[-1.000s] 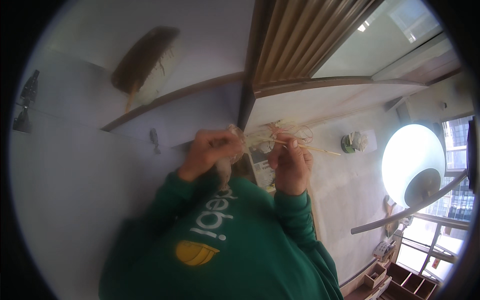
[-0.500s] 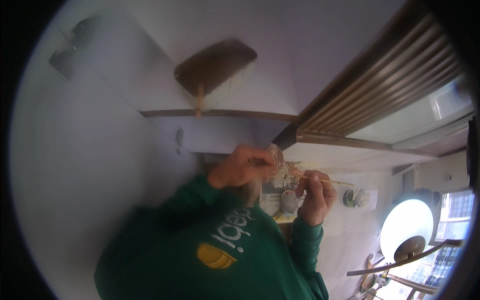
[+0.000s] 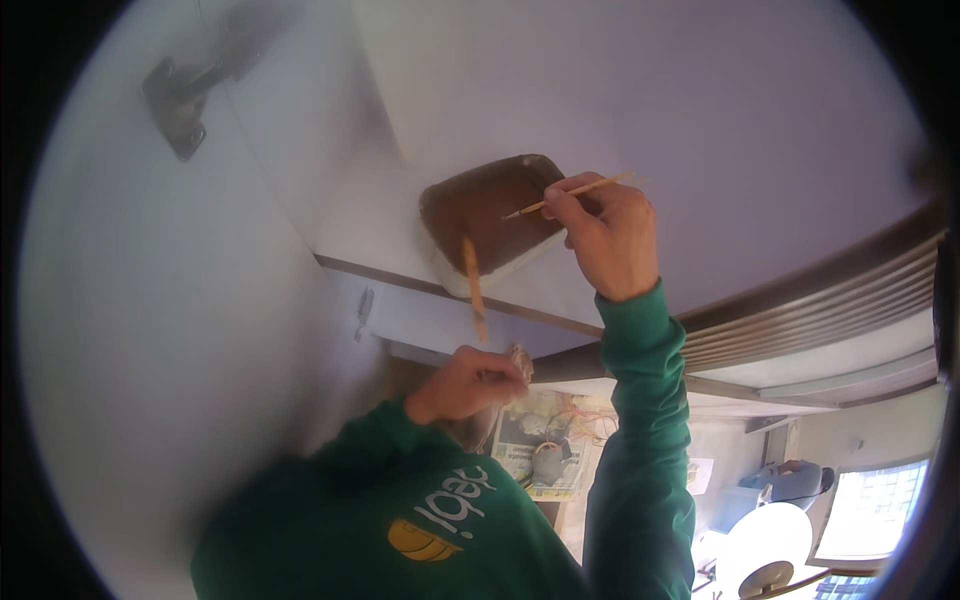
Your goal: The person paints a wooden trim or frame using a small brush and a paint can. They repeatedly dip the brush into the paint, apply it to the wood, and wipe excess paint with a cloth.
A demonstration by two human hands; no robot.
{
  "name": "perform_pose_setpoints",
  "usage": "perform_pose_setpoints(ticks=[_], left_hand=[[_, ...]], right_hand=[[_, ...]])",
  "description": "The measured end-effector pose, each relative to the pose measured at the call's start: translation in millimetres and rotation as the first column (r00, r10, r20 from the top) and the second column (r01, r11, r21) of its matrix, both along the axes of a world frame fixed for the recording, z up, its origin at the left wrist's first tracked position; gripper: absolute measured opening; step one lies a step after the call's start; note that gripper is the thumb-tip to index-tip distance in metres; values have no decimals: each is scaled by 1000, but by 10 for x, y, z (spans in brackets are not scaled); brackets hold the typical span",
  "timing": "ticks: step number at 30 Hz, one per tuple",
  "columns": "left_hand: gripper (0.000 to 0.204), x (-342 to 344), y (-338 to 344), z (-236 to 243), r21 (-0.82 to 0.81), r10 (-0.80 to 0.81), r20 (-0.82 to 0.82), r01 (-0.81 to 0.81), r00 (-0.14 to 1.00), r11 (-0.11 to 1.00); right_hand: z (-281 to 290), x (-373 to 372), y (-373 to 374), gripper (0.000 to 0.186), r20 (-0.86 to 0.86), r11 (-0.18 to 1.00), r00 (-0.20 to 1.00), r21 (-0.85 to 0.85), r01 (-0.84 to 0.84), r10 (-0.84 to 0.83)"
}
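In my right hand (image 3: 615, 240) a thin paintbrush (image 3: 527, 211) is pinched between thumb and fingers. Its tip is over a pale rectangular tub (image 3: 447, 272) filled with brown liquid; whether it touches the surface I cannot tell. A flat wooden stick (image 3: 474, 285) leans out over the tub's near side. Lower down, close to my chest, the fingers of my left hand (image 3: 462, 386) are closed around a small crumpled-looking, pale brown piece (image 3: 521, 364). Most of that piece is hidden behind the fingers, and its kind is unclear.
Below my left hand lies a newspaper sheet (image 3: 510, 458) with a rounded greyish object (image 3: 549, 463) and thin reddish strands. A brown ledge edge (image 3: 400, 286) runs below the tub. Ribbed brown panelling (image 3: 830, 320), a glowing lamp (image 3: 765, 550) and another person (image 3: 800, 484) are at the right.
My right hand has carried the paintbrush from beside my left hand up and away to the tub. My left hand still holds the pale brown piece. The view has shifted.
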State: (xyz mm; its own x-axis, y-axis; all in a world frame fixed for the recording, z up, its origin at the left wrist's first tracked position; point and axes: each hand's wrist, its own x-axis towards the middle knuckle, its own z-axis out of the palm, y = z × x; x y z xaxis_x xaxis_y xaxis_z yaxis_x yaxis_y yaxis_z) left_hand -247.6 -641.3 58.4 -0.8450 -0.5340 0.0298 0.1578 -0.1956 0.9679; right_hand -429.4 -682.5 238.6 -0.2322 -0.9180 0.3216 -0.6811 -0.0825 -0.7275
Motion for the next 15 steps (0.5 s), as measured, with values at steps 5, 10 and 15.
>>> perform_pose_setpoints(ticks=[5, 10, 15], left_hand=[[14, 51, -2, 1, 24, 35, 19, -35, 999, 999], [16, 46, -16, 51, 12, 28, 21, -28, 999, 1000], [16, 54, -20, 45, -14, 38, 33, -38, 999, 999]], right_hand=[[-10, -90, -319, 20, -48, 950, 982, 266, -163, 182], [-8, -192, -453, 18, -343, 998, 938, 57, -41, 58], [23, -73, -326, 18, -109, 970, 976, 178, -166, 187]])
